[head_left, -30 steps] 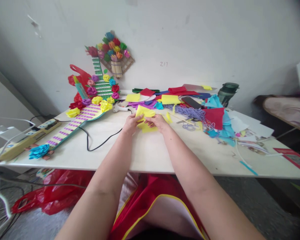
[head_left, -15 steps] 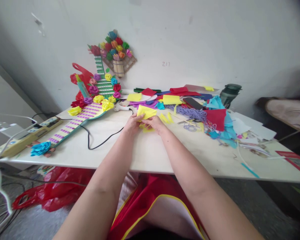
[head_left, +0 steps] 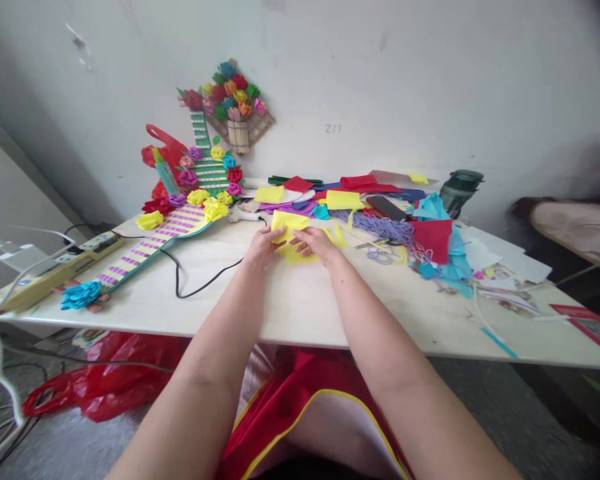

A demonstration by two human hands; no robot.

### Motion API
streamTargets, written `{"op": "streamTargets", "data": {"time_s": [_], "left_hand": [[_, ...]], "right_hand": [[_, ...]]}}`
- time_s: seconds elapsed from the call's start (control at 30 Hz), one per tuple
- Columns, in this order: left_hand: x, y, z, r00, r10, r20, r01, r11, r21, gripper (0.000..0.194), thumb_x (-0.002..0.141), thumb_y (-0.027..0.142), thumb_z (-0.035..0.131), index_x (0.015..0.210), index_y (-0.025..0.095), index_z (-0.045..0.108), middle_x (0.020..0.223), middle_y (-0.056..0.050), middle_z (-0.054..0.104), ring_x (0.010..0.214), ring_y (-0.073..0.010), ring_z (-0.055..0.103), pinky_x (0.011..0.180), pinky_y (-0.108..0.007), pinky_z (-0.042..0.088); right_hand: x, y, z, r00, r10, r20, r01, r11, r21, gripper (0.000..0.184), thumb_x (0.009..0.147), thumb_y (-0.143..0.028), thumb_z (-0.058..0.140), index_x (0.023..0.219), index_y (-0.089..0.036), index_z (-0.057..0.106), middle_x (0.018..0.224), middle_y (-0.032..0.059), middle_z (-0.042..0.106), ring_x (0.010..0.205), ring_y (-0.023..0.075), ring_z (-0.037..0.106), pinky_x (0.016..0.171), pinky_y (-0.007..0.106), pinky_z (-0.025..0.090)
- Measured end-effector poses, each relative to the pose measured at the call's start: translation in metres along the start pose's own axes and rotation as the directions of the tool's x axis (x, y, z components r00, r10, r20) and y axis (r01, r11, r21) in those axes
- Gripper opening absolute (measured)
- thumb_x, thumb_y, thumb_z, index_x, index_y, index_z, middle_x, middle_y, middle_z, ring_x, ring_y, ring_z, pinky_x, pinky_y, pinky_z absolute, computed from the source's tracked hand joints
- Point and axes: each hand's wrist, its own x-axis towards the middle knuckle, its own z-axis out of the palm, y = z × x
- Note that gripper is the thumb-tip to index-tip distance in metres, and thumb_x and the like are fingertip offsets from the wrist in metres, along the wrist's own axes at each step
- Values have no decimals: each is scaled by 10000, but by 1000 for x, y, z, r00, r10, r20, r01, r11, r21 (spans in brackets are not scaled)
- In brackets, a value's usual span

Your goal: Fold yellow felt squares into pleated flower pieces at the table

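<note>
A bare stretch of white table (head_left: 423,307) lies open right of the right forearm (head_left: 363,303), and another between it and the left forearm (head_left: 230,317). Left of the left hand (head_left: 261,247), a looping thin black cable (head_left: 178,283) and a long purple-and-cream striped strip (head_left: 150,252) cross the way; behind the hands, heaped coloured paper sheets (head_left: 344,200) and a tangled lavender yarn bundle (head_left: 389,228) bar the back.

Left hand (head_left: 261,248), right hand (head_left: 317,244) and forearms (head_left: 225,343): bare. Right forearm bears a small dark spot (head_left: 343,281). Worn at lap: red garment (head_left: 305,377), curved yellow trim (head_left: 330,391).
</note>
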Motion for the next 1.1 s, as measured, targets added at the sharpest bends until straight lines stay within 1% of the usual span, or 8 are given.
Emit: {"op": "streamTargets", "data": {"time_s": [0.13, 0.23, 0.37, 0.5, 0.63, 0.77, 0.97, 1.1], "left_hand": [[1, -1, -3, 996, -62, 57, 56, 993, 104, 388, 480, 307, 841, 801, 151, 690, 790, -39, 693, 724, -152, 631, 653, -251, 459], [-1, -3, -1, 988, -102, 117, 80, 981, 178, 384, 463, 318, 851, 756, 127, 694, 702, -43, 674, 638, -147, 605, 593, -248, 429], [-2, -3, 2, 977, -110, 182, 58, 961, 270, 340, 441, 319, 857, 649, 122, 672, 572, -12, 618, 521, -108, 524, 515, -230, 370], [-4, -1, 4, 975, -115, 189, 44, 939, 341, 327, 431, 325, 856, 601, 138, 648, 526, 8, 584, 477, -92, 485, 461, -215, 324], [-3, 0, 2, 984, -84, 160, 35, 958, 286, 337, 472, 378, 838, 608, 150, 632, 524, 9, 569, 469, -88, 487, 443, -208, 323], [1, -2, 0, 995, 24, 99, -56, 942, 330, 335, 500, 392, 829, 608, 152, 620, 499, 25, 544, 443, -68, 449, 416, -194, 296], [1, -3, 2, 993, -17, 120, -22, 950, 312, 383, 558, 470, 788, 661, 145, 613, 589, -7, 612, 548, -135, 576, 513, -254, 474], [0, -2, 0, 983, -66, 170, 19, 963, 267, 413, 585, 500, 767, 726, 138, 628, 652, -26, 634, 615, -162, 616, 555, -287, 525]], "right_hand": [[2, -4, -14, 992, -68, -109, 66, 998, -19, 364, 657, -436, 736, 876, -169, 620, 903, 37, 682, 574, 82, 601, 436, 166, 437], [1, -4, -19, 997, -71, -43, 70, 997, -30, 399, 614, -408, 760, 916, -174, 643, 861, 12, 669, 605, 89, 607, 462, 164, 442], [2, 0, -20, 998, -62, 15, 62, 996, -69, 314, 561, -371, 784, 755, -161, 654, 685, -22, 631, 579, 98, 571, 481, 183, 447], [4, 3, -18, 998, -42, -48, 40, 998, -53, 271, 534, -320, 794, 572, -160, 578, 509, -54, 526, 500, 91, 509, 472, 196, 424], [1, 0, -16, 997, -32, -74, 30, 999, -29, 281, 531, -280, 793, 529, -165, 537, 495, -59, 506, 480, 82, 489, 467, 198, 424], [-1, -2, -15, 998, -16, -53, 15, 1000, -26, 291, 543, -278, 791, 526, -169, 522, 511, -54, 517, 491, 83, 493, 461, 197, 431], [0, -1, -14, 998, 0, -57, 0, 1000, -4, 276, 530, -261, 804, 536, -162, 547, 529, -46, 545, 496, 80, 497, 448, 188, 426], [0, -2, -14, 999, -9, -51, 11, 1000, 21, 264, 522, -255, 810, 541, -158, 565, 542, -44, 556, 505, 82, 506, 462, 193, 443]]}}
